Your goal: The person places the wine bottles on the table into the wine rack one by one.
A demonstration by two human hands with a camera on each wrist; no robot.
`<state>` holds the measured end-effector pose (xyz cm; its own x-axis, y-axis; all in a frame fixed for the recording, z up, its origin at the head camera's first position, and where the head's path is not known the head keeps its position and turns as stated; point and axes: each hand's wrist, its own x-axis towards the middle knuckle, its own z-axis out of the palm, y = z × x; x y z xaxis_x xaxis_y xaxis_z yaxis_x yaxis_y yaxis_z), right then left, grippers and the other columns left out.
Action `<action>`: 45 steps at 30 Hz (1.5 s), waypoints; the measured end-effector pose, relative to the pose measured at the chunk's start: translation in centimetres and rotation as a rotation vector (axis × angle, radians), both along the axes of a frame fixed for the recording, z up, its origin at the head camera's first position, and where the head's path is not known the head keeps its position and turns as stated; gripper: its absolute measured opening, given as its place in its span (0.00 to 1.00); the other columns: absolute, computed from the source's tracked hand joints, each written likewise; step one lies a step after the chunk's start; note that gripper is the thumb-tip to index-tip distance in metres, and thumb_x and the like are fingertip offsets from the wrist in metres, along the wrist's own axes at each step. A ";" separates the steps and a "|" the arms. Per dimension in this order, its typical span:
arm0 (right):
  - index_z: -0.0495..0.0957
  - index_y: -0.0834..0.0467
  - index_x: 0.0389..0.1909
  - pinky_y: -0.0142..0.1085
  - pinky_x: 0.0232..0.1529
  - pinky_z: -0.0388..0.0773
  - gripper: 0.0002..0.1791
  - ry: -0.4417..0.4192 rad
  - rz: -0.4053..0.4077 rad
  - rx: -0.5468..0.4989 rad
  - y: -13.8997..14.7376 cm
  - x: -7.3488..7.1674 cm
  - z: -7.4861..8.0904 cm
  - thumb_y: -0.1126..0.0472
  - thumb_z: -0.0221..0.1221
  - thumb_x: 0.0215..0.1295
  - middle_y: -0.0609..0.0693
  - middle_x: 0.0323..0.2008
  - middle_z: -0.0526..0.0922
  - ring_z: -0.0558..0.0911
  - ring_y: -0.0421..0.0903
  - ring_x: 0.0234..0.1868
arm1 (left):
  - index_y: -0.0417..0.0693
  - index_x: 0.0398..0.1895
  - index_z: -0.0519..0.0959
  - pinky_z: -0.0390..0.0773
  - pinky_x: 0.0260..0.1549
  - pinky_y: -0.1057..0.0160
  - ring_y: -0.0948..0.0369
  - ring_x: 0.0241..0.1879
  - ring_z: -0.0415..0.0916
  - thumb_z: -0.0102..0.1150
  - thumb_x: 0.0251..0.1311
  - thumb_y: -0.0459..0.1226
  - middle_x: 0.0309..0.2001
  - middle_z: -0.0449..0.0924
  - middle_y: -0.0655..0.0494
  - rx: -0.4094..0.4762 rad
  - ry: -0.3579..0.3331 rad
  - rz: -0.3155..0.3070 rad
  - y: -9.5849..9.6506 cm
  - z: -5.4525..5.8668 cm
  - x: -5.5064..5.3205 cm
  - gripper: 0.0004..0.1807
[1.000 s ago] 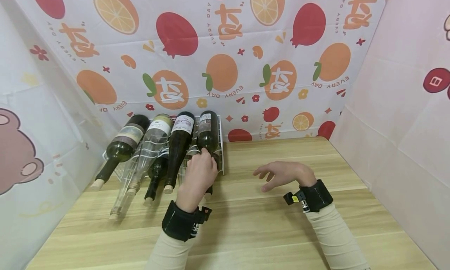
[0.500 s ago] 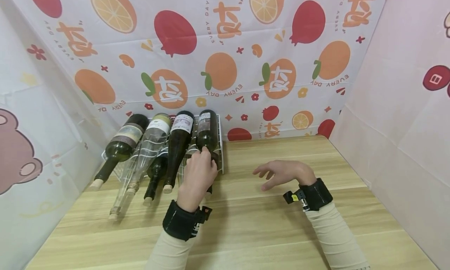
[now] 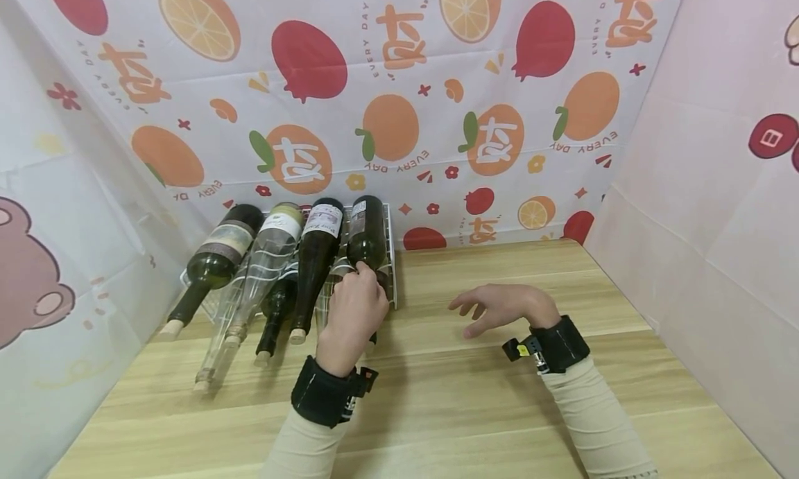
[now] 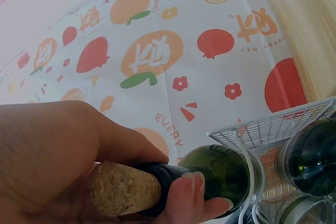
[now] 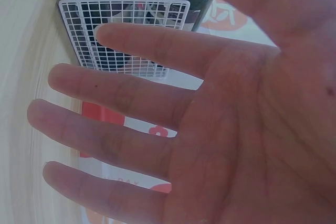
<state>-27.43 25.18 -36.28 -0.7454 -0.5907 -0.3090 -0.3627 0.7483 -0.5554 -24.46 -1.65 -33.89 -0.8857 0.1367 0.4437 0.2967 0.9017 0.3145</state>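
Note:
My left hand (image 3: 354,314) grips the neck of a dark green wine bottle (image 3: 370,238), the rightmost on the upper level of a white wire rack (image 3: 392,271). In the left wrist view the bottle's cork (image 4: 123,188) sticks out toward the camera, with my thumb and fingers round the neck behind it. The bottle lies tilted, base toward the back and neck toward the front. My right hand (image 3: 504,306) hovers over the table to the right of the rack and holds nothing. Its fingers (image 5: 126,93) are spread and nearly straight in the right wrist view.
Left along the rack lie a dark bottle with a pale label (image 3: 317,264), a clear bottle (image 3: 268,257) and a green bottle (image 3: 215,257). Lower down are a short-necked dark bottle (image 3: 275,312) and a clear one (image 3: 212,358). Printed cloth (image 3: 399,70) walls the wooden table (image 3: 474,410).
The gripped bottle has turned about its length, its label shifting leftward and showing narrower. My left hand stays at the neck, and my right hand has hardly moved.

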 end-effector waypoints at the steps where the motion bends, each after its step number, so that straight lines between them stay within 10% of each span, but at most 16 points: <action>1: 0.72 0.51 0.66 0.52 0.58 0.74 0.32 -0.001 0.000 0.000 0.0 0.0 0.0 0.51 0.67 0.61 0.56 0.63 0.76 0.77 0.57 0.61 | 0.15 0.60 0.66 0.78 0.21 0.48 0.38 0.24 0.79 0.49 0.63 0.29 0.31 0.80 0.27 0.000 -0.006 -0.001 0.0 0.0 0.0 0.26; 27: 0.72 0.50 0.66 0.52 0.58 0.75 0.32 -0.005 -0.011 -0.013 -0.1 0.2 -0.2 0.52 0.68 0.60 0.57 0.62 0.77 0.78 0.58 0.60 | 0.13 0.66 0.55 0.80 0.30 0.49 0.39 0.35 0.82 0.44 0.65 0.32 0.39 0.78 0.23 -0.013 -0.227 0.031 -0.3 0.5 -0.4 0.32; 36: 0.72 0.52 0.66 0.52 0.58 0.75 0.33 -0.011 0.002 -0.019 -0.2 0.1 -0.1 0.51 0.68 0.60 0.57 0.62 0.77 0.77 0.59 0.61 | 0.17 0.67 0.57 0.76 0.22 0.52 0.41 0.28 0.80 0.41 0.69 0.35 0.29 0.79 0.31 0.001 -0.195 0.034 -0.6 0.7 -0.3 0.31; 45: 0.72 0.52 0.66 0.52 0.58 0.74 0.32 -0.013 0.003 -0.022 -0.2 0.0 -0.4 0.52 0.67 0.61 0.58 0.62 0.76 0.78 0.59 0.60 | 0.30 0.58 0.74 0.80 0.33 0.42 0.37 0.37 0.80 0.58 0.65 0.41 0.44 0.78 0.32 0.025 -0.104 0.046 -0.7 0.6 0.1 0.25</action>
<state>-27.45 24.98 -36.72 -0.7393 -0.5998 -0.3060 -0.3577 0.7349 -0.5762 -24.34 -2.37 -33.32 -0.9322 0.0854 0.3516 0.2201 0.9051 0.3637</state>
